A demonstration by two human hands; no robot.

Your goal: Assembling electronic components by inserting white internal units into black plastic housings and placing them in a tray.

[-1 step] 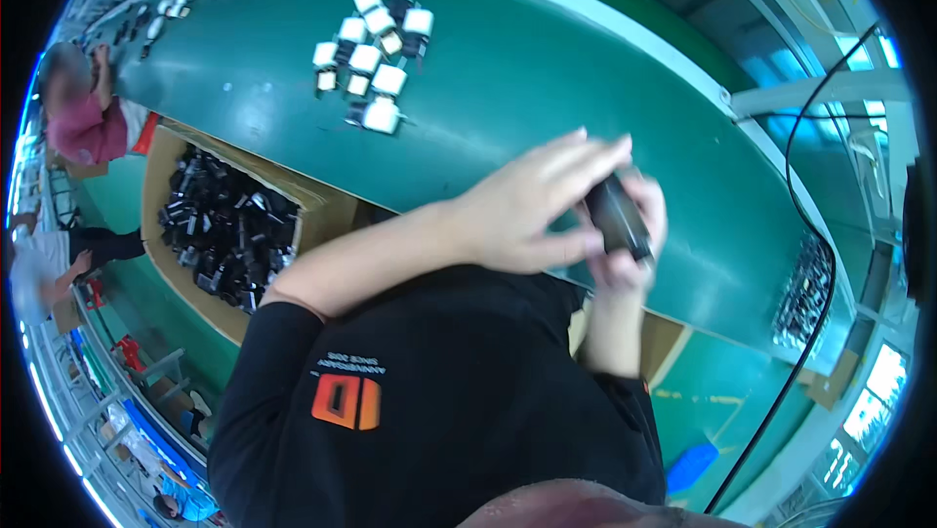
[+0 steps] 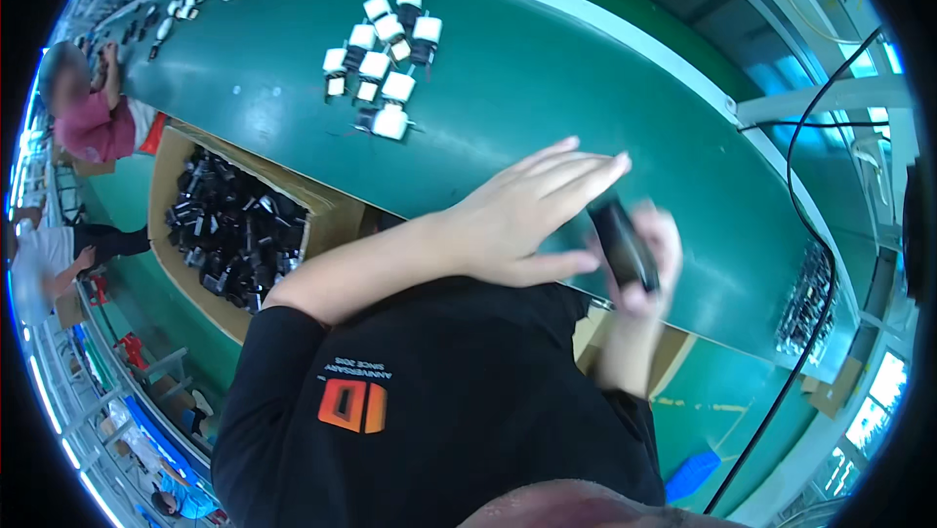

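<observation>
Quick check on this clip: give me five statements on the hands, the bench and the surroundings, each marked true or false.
1. The right hand holds a black part. True.
2. The left hand is clenched in a fist. False: it is spread open.
3. White-topped parts lie on the green table. True.
4. The cardboard box of black pieces is at the person's right. False: it is at the left.
5. A co-worker in a dark red top is in view. True.
</observation>
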